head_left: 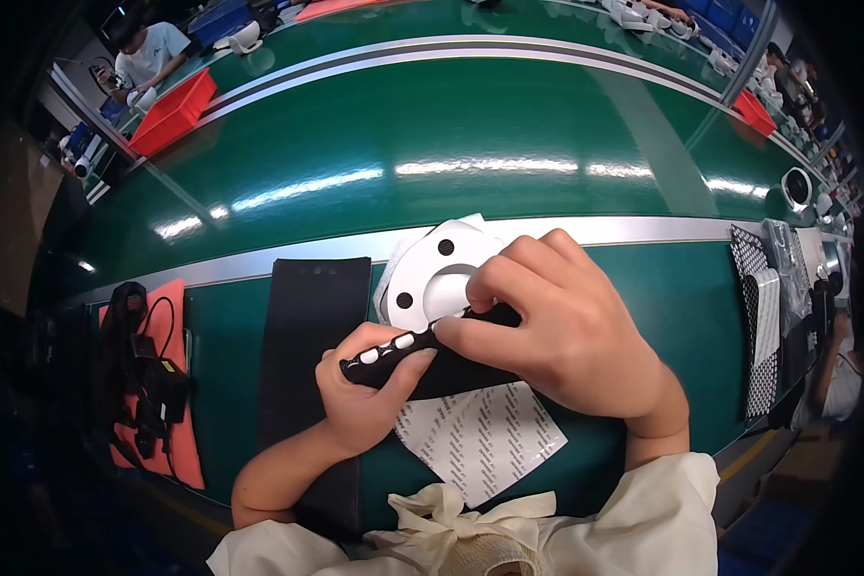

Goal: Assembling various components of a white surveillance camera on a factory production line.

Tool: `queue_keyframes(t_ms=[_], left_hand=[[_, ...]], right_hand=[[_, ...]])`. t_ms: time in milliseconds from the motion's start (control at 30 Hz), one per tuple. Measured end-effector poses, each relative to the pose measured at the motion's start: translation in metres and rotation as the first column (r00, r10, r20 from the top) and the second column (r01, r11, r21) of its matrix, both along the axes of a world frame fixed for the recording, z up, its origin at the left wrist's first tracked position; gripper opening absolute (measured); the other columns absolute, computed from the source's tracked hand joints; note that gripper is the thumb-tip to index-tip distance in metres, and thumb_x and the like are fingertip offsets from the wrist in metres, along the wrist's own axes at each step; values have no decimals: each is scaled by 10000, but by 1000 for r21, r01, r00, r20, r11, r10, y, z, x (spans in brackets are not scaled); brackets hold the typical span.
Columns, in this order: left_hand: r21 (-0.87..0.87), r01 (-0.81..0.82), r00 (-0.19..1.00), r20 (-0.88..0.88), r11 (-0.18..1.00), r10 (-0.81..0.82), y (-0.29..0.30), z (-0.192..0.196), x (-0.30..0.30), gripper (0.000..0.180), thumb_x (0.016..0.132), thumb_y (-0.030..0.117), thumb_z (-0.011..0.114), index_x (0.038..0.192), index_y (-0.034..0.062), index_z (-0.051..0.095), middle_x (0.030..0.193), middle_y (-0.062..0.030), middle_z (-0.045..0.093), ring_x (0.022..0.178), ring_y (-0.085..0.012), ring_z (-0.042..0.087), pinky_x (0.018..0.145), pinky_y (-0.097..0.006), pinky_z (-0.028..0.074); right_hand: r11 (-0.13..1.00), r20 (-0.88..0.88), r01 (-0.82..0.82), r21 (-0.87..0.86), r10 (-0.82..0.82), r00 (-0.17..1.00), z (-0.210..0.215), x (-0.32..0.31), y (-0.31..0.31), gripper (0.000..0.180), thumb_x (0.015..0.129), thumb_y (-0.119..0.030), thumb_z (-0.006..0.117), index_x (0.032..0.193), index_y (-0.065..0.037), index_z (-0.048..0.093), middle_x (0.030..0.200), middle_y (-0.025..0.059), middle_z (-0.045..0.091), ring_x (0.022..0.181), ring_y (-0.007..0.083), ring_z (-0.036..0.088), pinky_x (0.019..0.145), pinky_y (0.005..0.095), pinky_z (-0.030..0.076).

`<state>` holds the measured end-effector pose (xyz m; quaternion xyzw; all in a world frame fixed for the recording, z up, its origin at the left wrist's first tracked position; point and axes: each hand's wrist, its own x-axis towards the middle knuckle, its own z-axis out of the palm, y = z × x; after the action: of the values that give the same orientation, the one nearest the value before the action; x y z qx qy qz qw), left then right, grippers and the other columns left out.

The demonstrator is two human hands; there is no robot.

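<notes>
My left hand [365, 389] grips the lower end of a black part [394, 357] with a row of white oval buttons. My right hand [557, 326] presses down on the same piece from above, fingertips at its upper edge. Under my right fingers lies a white round plastic shell [430, 274] with several dark holes, joined to the black part. Beneath both hands sits a white printed backing sheet [485, 437] on the green bench [643, 278].
A black foam mat [307, 307] lies left of my hands. An orange pad [168, 317] with a black tool and cable sits far left. Patterned black-and-white sheets [763, 317] stack at the right. Red bins [173, 113] and another person [149, 53] are across the conveyor.
</notes>
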<state>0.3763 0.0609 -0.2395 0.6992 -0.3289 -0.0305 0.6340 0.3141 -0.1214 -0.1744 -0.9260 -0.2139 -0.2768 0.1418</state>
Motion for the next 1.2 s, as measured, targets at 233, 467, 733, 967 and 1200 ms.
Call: queue_keyframes(t_ms=[233, 467, 733, 967, 1200], left_hand=[[-10, 27, 992, -123, 1000, -28, 1, 2, -1, 116, 745, 23, 688, 799, 3, 587, 689, 4, 611, 632, -15, 528, 559, -173, 422], [-21, 50, 984, -170, 999, -53, 1, 2, -3, 119, 747, 23, 686, 808, 3, 586, 708, 6, 607, 651, -16, 523, 572, -174, 423], [71, 159, 985, -77, 985, -153, 3, 6, -3, 139, 733, 21, 687, 845, 12, 606, 748, -26, 635, 678, -42, 579, 592, -193, 451], [318, 200, 420, 827, 927, -374, 8, 5, 1, 155, 689, 83, 576, 826, 52, 639, 628, -3, 536, 639, -147, 593, 550, -214, 469], [129, 117, 136, 980, 985, -144, 9, -8, 12, 90, 717, 102, 516, 629, 121, 514, 809, -42, 656, 818, -149, 613, 760, -299, 432]], right_hand=[[998, 41, 48, 31, -49, 998, -6, -4, 8, 131, 610, -122, 606, 740, -112, 590, 689, 19, 411, 665, 169, 441, 567, 285, 323], [991, 103, 131, 5, -131, 986, -5, -9, 16, 110, 592, -89, 591, 701, -101, 578, 672, 33, 383, 649, 180, 424, 549, 282, 324], [997, -33, -78, -2, 78, 996, 3, -12, 4, 65, 642, -124, 600, 698, -98, 582, 679, 34, 395, 653, 185, 434, 556, 281, 338], [872, -260, -48, 487, 197, 945, 16, -12, -17, 382, 595, 85, 661, 956, -27, 614, 781, 61, 595, 655, 186, 539, 578, 272, 419], [790, -454, -128, 599, 466, 759, 1, 4, -30, 524, 644, 127, 580, 1144, -4, 492, 820, 36, 560, 699, 119, 543, 624, 247, 434]])
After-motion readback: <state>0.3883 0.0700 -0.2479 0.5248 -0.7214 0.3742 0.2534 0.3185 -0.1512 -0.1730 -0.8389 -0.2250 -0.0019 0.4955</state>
